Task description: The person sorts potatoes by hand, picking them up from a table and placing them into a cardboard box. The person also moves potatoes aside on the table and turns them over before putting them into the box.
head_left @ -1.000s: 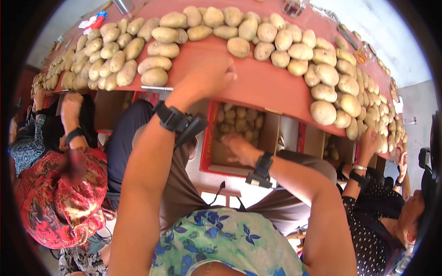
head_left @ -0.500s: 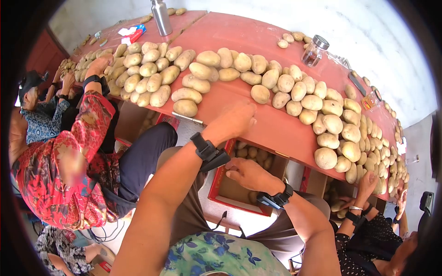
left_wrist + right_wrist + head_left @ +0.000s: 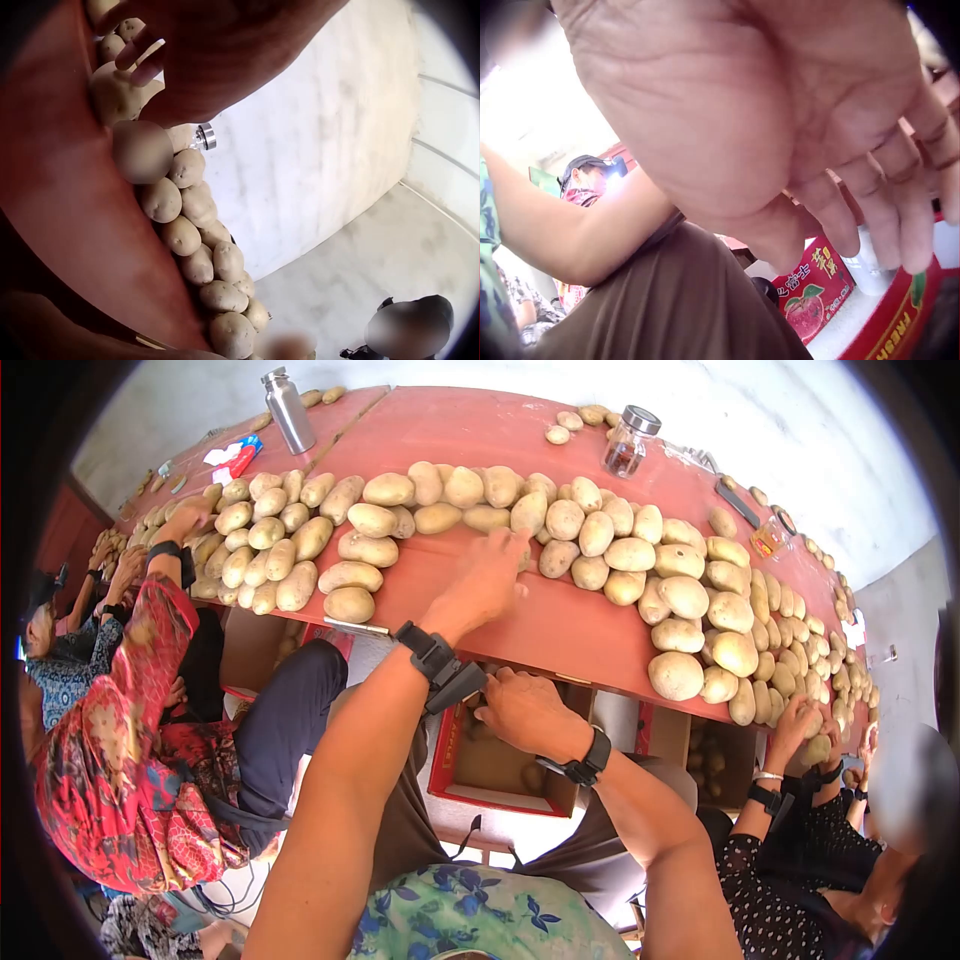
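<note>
My left hand point(image 3: 482, 585) reaches over the red table, its fingertips right at a potato point(image 3: 524, 553) on the near edge of the potato row. Its fingers point(image 3: 139, 60) are spread and slightly bent, overlapping a potato point(image 3: 114, 96) in the left wrist view. Below the table edge, my right hand point(image 3: 535, 712) hovers over a red cardboard box point(image 3: 437, 765), which has potatoes inside. Relaxed fingers and a bare palm show in the right wrist view; that hand holds nothing.
Potatoes point(image 3: 685, 598) line the red table point(image 3: 420, 585) in a long curved band. Behind them stand a steel bottle point(image 3: 289, 412) and a glass jar point(image 3: 628, 442). People sit close on both sides, one in a red patterned shirt point(image 3: 120, 760).
My left hand has moved farther over the table, up to the potato row. The right hand has risen out of the box to just under the table edge. The head view has shifted.
</note>
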`<state>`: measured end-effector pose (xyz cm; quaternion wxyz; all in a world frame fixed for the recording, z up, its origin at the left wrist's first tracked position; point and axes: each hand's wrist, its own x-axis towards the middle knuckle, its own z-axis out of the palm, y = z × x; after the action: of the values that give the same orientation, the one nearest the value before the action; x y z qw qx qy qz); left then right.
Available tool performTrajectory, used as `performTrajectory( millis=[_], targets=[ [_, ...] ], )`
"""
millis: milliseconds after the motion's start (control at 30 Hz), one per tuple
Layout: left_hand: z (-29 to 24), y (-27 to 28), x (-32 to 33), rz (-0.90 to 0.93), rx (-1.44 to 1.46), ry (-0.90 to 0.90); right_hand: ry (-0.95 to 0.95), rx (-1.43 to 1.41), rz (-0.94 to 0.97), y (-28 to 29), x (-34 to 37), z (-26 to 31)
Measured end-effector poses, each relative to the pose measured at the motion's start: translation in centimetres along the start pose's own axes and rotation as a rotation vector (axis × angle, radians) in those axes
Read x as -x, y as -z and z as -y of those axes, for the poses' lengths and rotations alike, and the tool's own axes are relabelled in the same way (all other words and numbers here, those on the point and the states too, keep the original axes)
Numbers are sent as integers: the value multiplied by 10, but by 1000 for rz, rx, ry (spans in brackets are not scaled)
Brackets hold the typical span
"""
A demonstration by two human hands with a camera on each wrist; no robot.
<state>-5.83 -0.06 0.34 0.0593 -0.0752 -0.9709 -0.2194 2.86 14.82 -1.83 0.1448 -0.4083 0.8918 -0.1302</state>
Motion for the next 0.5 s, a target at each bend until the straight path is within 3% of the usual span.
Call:
performTrajectory(
  millis=[100,200,400,500],
  targets=[
    [-7,6,0,27,160,173,-53,-6,64,-4,3,-6],
    [-12,3,3,-92,-6,247,-38,-43,60,-8,9,-11],
    [8,-31,-5,-225,-58,-48,8,-20,41,-21,19,-12],
    [-7,-8,-8,-197,45,130,13,66,89,-40,22,-13]
  ],
)
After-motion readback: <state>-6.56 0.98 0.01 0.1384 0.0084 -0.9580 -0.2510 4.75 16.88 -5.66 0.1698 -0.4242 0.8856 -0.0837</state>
